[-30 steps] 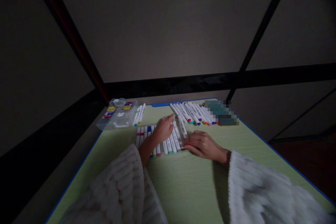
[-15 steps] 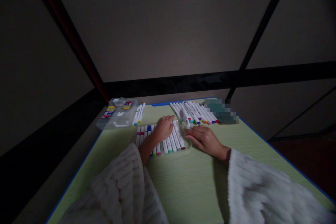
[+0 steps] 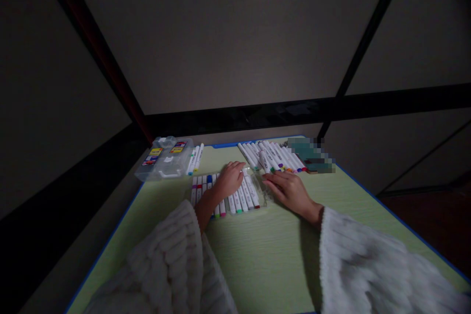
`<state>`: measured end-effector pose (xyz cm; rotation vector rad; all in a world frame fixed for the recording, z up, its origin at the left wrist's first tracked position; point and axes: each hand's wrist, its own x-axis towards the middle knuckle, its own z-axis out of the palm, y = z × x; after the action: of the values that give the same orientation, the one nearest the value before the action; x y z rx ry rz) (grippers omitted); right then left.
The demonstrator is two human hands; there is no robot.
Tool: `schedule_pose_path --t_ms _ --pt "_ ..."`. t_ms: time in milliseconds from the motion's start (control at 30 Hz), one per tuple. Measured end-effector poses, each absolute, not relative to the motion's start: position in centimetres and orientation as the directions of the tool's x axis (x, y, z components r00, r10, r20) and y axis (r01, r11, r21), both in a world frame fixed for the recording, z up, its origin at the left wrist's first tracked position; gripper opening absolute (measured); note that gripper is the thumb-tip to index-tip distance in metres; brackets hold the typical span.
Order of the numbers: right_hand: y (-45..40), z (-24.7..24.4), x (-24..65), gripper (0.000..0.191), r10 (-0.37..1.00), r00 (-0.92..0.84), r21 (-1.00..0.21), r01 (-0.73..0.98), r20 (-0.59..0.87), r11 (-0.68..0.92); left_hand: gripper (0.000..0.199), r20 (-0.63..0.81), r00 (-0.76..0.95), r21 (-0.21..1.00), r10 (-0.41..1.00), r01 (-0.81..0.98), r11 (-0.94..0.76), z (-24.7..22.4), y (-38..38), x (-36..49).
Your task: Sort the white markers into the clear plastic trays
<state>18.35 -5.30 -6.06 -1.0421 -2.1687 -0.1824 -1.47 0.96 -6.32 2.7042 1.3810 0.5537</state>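
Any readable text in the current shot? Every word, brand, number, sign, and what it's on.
None can be read:
Labels on the clear case: print too small and blurred.
Markers in the tray: marks on the barrels, too small.
Marker in the right hand: dark lettering, blurred.
Loose markers at the back: dark print on several, not legible.
Teal item: partly pixelated, no text readable.

Hands [image 3: 290, 191] among white markers [image 3: 247, 195]

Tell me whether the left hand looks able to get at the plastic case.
Probably yes: the left hand is over the tray, and only flat-lying markers seem to separate it from the case.
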Motion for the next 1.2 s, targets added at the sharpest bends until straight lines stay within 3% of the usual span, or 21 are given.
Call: schedule_pose_path --t_ms 400,1200 --pt "-4.8 -6.3 18.7 0.030 0.751 -0.304 -0.215 0.835 0.587 0.506 0.033 0.295 0.545 0.221 0.785 0.760 -0.611 -6.2 0.9 -1.5" --pt "-4.2 -6.5 18.9 0.024 0.843 -0.219 -0.097 0.948 0.492 0.303 0.032 0.297 0.556 0.218 0.776 0.752 -0.622 -6.2 0.9 -1.4"
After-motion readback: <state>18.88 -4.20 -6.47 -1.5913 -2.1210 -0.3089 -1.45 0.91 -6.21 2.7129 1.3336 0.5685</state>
